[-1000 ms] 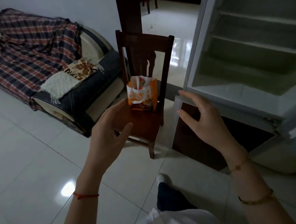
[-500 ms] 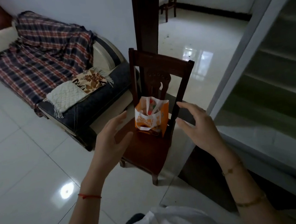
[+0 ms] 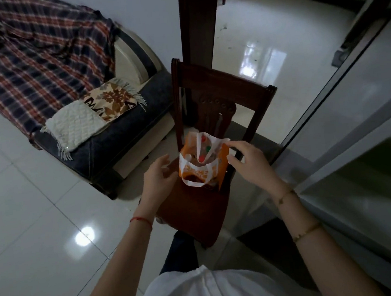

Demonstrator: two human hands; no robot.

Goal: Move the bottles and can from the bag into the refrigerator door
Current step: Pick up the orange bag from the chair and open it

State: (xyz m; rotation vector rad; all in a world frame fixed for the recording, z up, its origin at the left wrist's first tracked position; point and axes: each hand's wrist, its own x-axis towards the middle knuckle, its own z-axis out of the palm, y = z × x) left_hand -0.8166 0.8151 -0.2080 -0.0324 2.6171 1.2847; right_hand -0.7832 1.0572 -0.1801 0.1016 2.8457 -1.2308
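Bottle caps (image 3: 200,158) show inside the orange bag (image 3: 199,174) on the wooden chair (image 3: 196,210); your left hand (image 3: 158,178) and right hand (image 3: 251,163) flank it, both loosely open and empty, probably to spread its mouth.

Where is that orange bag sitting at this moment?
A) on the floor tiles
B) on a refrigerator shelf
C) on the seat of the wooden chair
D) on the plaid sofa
C: the orange bag stands upright on the seat of the wooden chair, with bottle caps showing in its open top.
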